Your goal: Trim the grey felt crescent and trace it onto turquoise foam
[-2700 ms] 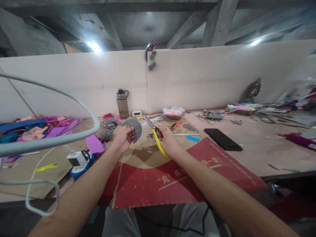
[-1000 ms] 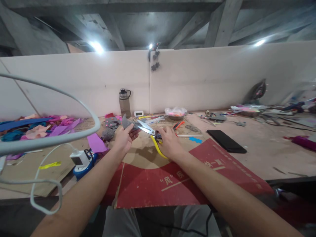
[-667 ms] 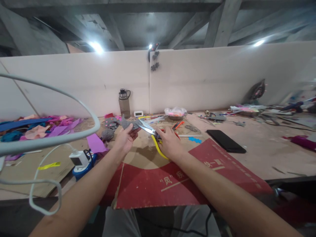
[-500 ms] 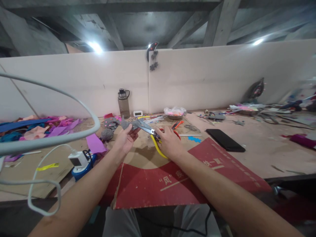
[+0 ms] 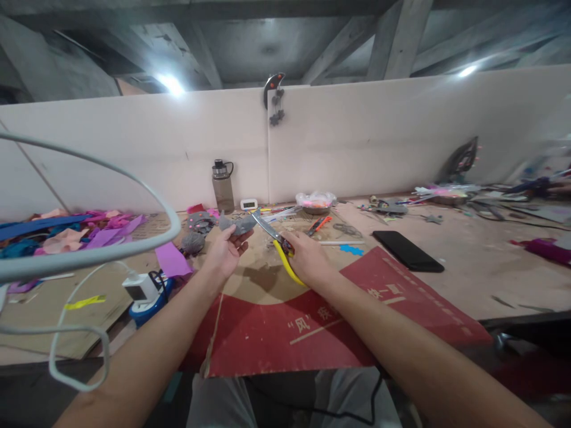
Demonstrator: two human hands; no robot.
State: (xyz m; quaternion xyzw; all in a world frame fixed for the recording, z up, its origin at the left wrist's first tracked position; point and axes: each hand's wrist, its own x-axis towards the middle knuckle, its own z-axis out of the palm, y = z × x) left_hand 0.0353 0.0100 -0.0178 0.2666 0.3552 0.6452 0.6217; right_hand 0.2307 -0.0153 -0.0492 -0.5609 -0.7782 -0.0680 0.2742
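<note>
Against a pale partition (image 5: 339, 142) stand a capped bottle (image 5: 222, 189) and a bowl (image 5: 316, 210) holding bright bits under clear plastic, while above the cardboard (image 5: 267, 285) the left hand (image 5: 226, 254) pinches a gray felt piece (image 5: 241, 225) between thumb and fingers and the right hand (image 5: 306, 255) curls closed around yellow-handled scissors (image 5: 285, 261).

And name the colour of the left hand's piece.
The piece is grey, clearest in the head view.
</note>
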